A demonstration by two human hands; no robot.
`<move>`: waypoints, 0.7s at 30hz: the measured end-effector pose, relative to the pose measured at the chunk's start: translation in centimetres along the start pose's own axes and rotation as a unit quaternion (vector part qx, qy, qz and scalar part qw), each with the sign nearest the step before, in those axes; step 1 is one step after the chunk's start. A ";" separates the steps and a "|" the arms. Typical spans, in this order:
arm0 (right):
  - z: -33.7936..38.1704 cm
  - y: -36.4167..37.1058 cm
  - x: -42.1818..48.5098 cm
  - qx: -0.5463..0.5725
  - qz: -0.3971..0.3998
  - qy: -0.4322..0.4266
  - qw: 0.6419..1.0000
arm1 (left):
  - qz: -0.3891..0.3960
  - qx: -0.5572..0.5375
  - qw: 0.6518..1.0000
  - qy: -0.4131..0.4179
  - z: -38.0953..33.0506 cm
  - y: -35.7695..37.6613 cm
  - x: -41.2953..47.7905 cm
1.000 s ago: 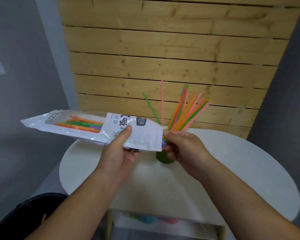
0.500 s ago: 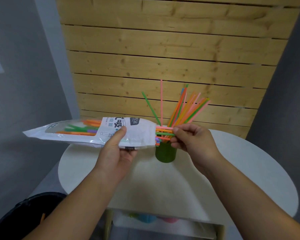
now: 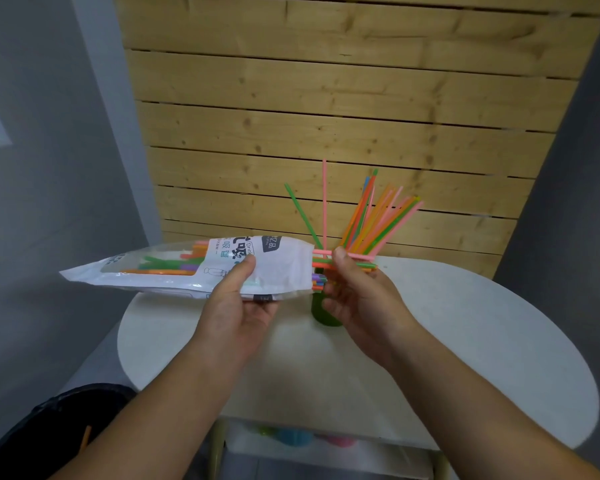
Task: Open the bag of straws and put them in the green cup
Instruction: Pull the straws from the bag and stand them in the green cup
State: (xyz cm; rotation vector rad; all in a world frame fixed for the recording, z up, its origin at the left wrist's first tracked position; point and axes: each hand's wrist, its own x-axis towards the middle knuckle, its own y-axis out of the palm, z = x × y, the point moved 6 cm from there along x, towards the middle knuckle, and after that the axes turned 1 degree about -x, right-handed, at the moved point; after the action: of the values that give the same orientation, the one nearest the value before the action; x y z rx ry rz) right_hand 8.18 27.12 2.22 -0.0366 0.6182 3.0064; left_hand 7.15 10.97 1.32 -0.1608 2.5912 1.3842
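My left hand holds the white straw bag level above the table, its open mouth turned right. Several coloured straws stick out of that mouth, and my right hand pinches a few of them between thumb and fingers. Behind my right hand stands the green cup, mostly hidden. Several straws fan upward out of the cup. More straws lie inside the bag behind its clear window.
The round white table stands against a wooden slat wall. A black bin sits at the lower left. Under the table, a shelf holds coloured cups.
The bag has risen and shifted slightly right. My right hand has drawn a few straws farther out of the bag's mouth, toward the right.
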 end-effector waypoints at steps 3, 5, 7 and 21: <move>-0.6 0.1 0.3 -0.020 -0.036 -0.034 0.999 | 0.003 0.003 1.000 -0.005 0.2 -0.1 0.1; -0.6 0.0 0.4 -0.031 -0.062 -0.052 0.996 | 0.004 0.000 1.000 -0.008 0.3 -0.1 0.1; -0.3 -0.1 0.5 -0.031 -0.078 -0.062 0.995 | 0.004 -0.002 1.000 -0.013 0.5 -0.1 0.0; 4.0 -1.6 0.5 -0.085 -0.150 -0.162 0.972 | -0.035 -0.043 0.998 -0.029 0.5 -0.9 0.6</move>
State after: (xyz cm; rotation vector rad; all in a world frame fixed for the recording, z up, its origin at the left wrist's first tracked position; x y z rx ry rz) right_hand 7.74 30.17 5.26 0.3147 0.2912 2.6768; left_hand 6.80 10.90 0.20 -0.2201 2.4564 1.4548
